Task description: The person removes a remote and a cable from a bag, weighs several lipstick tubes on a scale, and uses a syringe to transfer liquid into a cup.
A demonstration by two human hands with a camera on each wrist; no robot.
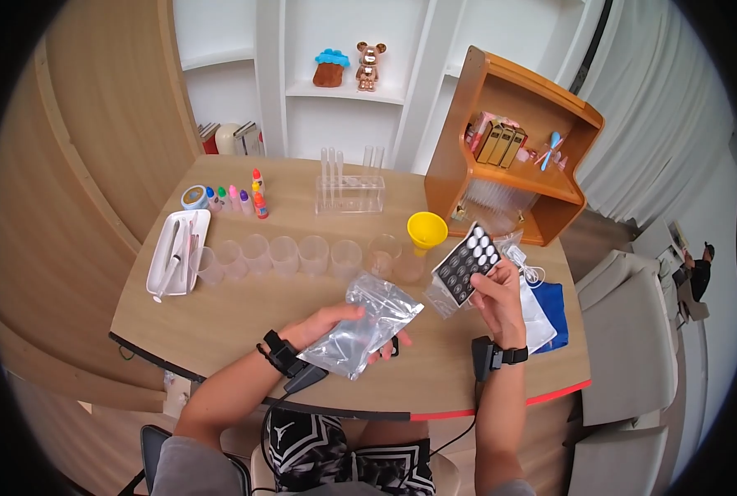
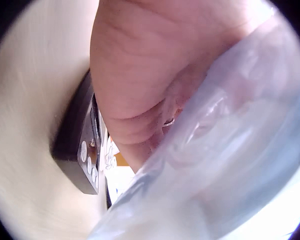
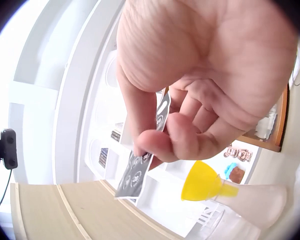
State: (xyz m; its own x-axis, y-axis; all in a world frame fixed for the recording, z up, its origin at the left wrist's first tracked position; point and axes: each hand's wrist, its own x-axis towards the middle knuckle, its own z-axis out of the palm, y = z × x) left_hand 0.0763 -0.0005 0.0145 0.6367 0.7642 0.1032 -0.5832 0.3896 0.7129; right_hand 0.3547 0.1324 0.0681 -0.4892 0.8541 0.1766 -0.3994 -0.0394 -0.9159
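The left hand [image 1: 323, 324] grips a clear, shiny plastic bag [image 1: 360, 331] above the front of the table, with the thumb on top; the bag hides part of its fingers. In the left wrist view the bag [image 2: 215, 165] lies across the palm [image 2: 140, 65]. The right hand [image 1: 501, 302] pinches a black sheet with white round stickers [image 1: 468, 263], tilted upright. From the right wrist view, the sheet [image 3: 135, 175] is between the thumb and fingers of the hand [image 3: 200, 85]. Behind the sheet is a clear packet [image 1: 441, 299].
A row of clear cups [image 1: 284, 255] crosses the table [image 1: 220, 331]. A yellow funnel [image 1: 427, 230], tube rack [image 1: 349, 195], small bottles [image 1: 245, 201] and white tray [image 1: 162, 252] stand beyond or left. A wooden shelf [image 1: 459, 165] and blue cloth [image 1: 553, 310] are at right.
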